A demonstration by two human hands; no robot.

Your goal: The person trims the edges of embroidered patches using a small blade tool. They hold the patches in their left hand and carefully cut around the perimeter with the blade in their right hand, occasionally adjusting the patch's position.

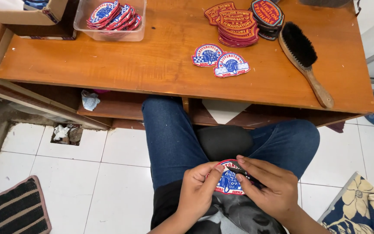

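Over my lap, both hands hold one embroidered patch (228,180), red, white and blue with a blue figure in its middle. My left hand (199,190) grips its left edge, thumb on the face. My right hand (268,185) covers its right side, fingers pressed across it, with a small dark thing under those fingers that I cannot make out. Two matching patches (220,60) lie side by side on the wooden table (109,60) ahead of my knees.
A clear plastic tub (111,19) of similar patches stands at the table's back left beside a cardboard box (22,11). Stacks of dark red patches (238,26) and a wooden brush with black bristles (304,58) lie at the right. White floor tiles and mats surround my seat.
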